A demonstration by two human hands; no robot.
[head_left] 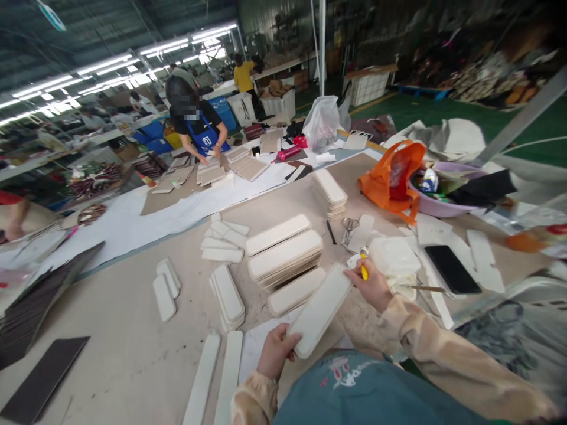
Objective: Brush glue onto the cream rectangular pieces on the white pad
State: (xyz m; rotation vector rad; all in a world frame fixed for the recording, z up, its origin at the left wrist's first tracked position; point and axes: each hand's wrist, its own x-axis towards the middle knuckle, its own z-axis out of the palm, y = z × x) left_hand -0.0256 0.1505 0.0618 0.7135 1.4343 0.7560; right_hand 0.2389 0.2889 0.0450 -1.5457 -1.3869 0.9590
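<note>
A long white panel (321, 313) with rounded corners is tilted in front of my body, between both hands. My left hand (277, 348) grips its lower left end, thumb on top. My right hand (370, 283) pinches the upper right end and also holds a small yellow tool (364, 264), whose kind I cannot make out. Just beyond the panel stands a tall stack of similar panels (287, 257), with a lower stack (296, 292) on its near side. Smaller white pieces (228, 295) lie to the left. Two long narrow strips (228, 372) rest near my left sleeve.
Scissors (349, 224), a black phone (452, 268) and white scraps lie at the right. Behind them are an orange bag (392, 177) and a purple basin (443, 203). Dark sheets (44, 378) are at the left. Across the table a person in a blue apron (206, 139) handles flat pieces.
</note>
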